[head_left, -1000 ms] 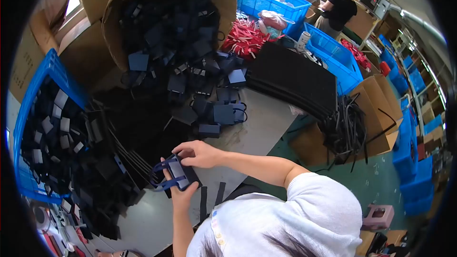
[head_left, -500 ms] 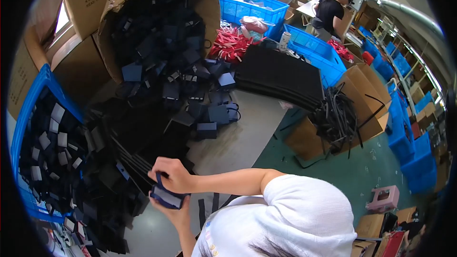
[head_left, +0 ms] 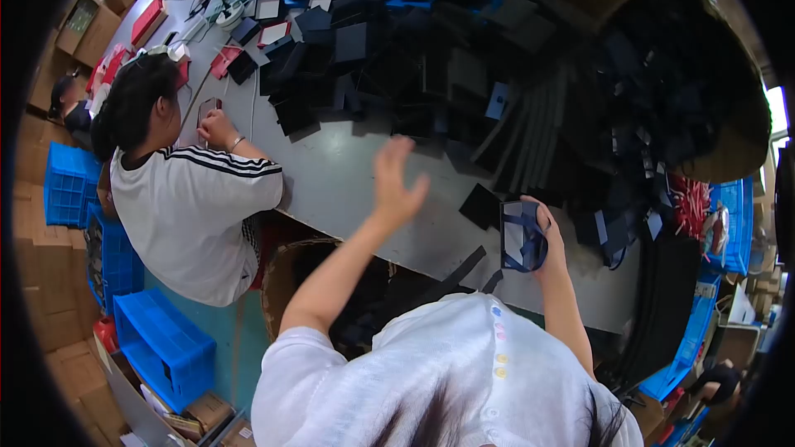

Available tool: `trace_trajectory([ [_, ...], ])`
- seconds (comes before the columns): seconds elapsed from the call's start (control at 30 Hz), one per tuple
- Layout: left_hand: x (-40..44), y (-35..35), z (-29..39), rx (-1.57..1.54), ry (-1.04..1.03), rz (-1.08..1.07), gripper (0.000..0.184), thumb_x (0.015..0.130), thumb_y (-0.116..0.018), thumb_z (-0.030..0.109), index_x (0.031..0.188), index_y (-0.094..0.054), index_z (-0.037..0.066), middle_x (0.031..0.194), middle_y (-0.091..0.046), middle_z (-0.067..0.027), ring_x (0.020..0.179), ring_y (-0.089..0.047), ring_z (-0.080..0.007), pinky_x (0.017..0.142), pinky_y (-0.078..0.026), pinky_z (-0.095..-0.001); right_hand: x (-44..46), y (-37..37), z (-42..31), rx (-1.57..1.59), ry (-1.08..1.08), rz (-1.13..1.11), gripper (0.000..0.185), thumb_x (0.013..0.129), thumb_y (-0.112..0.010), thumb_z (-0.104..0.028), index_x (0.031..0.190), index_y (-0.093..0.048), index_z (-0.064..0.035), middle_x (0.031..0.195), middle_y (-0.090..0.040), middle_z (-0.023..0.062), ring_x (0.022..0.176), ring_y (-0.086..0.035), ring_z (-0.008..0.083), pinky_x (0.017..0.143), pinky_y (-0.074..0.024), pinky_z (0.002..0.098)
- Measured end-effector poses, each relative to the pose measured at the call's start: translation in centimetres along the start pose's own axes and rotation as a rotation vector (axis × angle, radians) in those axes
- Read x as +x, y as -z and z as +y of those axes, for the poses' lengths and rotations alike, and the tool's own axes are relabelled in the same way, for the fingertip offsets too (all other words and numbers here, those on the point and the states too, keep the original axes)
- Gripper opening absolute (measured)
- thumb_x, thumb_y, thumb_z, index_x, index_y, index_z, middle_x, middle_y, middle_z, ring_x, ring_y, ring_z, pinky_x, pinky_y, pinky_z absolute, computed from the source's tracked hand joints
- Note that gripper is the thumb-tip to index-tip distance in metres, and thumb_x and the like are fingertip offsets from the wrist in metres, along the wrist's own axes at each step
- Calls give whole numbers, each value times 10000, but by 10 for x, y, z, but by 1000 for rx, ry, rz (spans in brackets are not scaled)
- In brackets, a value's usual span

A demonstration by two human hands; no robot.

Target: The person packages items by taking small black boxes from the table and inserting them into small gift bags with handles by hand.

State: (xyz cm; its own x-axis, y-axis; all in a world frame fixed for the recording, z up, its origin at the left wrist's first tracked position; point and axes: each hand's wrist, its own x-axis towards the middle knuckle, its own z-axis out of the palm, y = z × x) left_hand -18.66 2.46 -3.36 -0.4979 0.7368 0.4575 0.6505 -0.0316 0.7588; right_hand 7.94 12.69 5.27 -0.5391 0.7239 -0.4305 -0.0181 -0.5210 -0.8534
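My right hand (head_left: 551,240) is closed around a small navy gift bag (head_left: 512,236) with ribbon handles and a pale face, just over the front part of the table. My left hand (head_left: 399,186) is raised with its fingers apart and somewhat blurred, holding nothing. Beyond it, heaped dark boxes (head_left: 352,43) cover the back of the table. Long dark strips (head_left: 530,136) lie in a fanned stack between the heap and the bag.
To the left a person in a white striped top (head_left: 195,199) sits at the grey table (head_left: 331,170), hand on a phone (head_left: 209,108). A large carton (head_left: 741,145) of dark bags stands at right. Blue crates (head_left: 161,348) sit on the floor, and an open carton (head_left: 277,281) is below the table edge.
My view has swung left, bringing the seated person into sight. Both hands were at the bag before; now my left hand is away from it, open, and my right hand alone holds it.
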Motion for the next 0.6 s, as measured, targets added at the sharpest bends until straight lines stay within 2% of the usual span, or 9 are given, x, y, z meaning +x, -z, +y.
trace_trajectory([
  [0.1, 69, 15, -52, 201, -31, 216, 791, 676, -734, 186, 1370, -383, 41, 1399, -344, -198, 1306, -303, -413, 1072, -284, -484, -4, -10, -4, 24, -76, 105, 454, 911, -574, -420, 1228, -552, -96, 1093, -615, 47, 1001, -588, 168, 853, -493, 295],
  [0.2, 143, 9, -67, 291, -21, 222, 945, 624, -783, 250, 1427, -309, 94, 1458, -278, -194, 1317, -288, -423, 1073, -270, -522, 5, -12, -4, 37, -84, 164, 448, 911, -573, -419, 1222, -552, -97, 1096, -616, 48, 983, -595, 169, 851, -499, 297],
  [0.27, 176, 5, -76, 550, 4, -124, 1103, 561, -832, 284, 1476, -221, 192, 1525, -163, -168, 1327, -274, -426, 1055, -284, -559, 10, -18, -11, 34, -75, 146, 455, 910, -574, -423, 1223, -550, -94, 1098, -617, 47, 983, -598, 170, 851, -500, 298],
  [0.3, 182, 5, -78, 545, -2, -114, 1103, 561, -832, 284, 1476, -221, 192, 1525, -163, -168, 1327, -274, -426, 1055, -284, -559, 13, -21, -14, 42, -75, 132, 461, 909, -575, -427, 1224, -548, -91, 1100, -617, 47, 983, -600, 171, 851, -502, 300],
  [0.37, 187, 11, -78, 703, 52, -632, 1164, 543, -849, 288, 1490, -173, 272, 1554, -77, -139, 1332, -275, -418, 1029, -321, -568, 16, -20, -20, 40, -30, 97, 455, 920, -563, -410, 1232, -538, -79, 1101, -617, 56, 991, -603, 174, 851, -507, 302],
  [0.4, 177, 12, -78, 772, 23, -654, 1138, 531, -854, 279, 1476, -220, 274, 1558, -75, -113, 1312, -305, -410, 994, -372, -541, 15, -18, -23, 19, -11, 67, 445, 929, -551, -397, 1233, -534, -72, 1100, -616, 61, 986, -605, 174, 845, -511, 302],
  [0.5, 139, 30, -57, 816, 23, -648, 1100, 523, -844, 243, 1458, -265, 266, 1557, -99, -95, 1251, -361, -401, 959, -397, -528, 14, -14, -23, 30, -20, 36, 397, 959, -511, -350, 1236, -524, -67, 1094, -617, 70, 971, -611, 174, 825, -524, 297],
  [0.57, 105, 42, -39, 734, 17, -591, 1036, 538, -812, 236, 1439, -300, 220, 1528, -182, -86, 1186, -396, -400, 934, -413, -505, 13, -9, -18, 10, -60, 76, 371, 969, -496, -336, 1229, -528, -74, 1083, -618, 66, 968, -611, 171, 813, -528, 293],
  [0.6, 87, 45, -28, 570, 87, -386, 1014, 551, -794, 240, 1435, -300, 192, 1495, -228, -103, 1173, -399, -404, 942, -410, -494, 14, -5, -14, 26, -87, 63, 358, 970, -500, -332, 1216, -538, -75, 1074, -619, 59, 965, -611, 163, 799, -529, 286],
])
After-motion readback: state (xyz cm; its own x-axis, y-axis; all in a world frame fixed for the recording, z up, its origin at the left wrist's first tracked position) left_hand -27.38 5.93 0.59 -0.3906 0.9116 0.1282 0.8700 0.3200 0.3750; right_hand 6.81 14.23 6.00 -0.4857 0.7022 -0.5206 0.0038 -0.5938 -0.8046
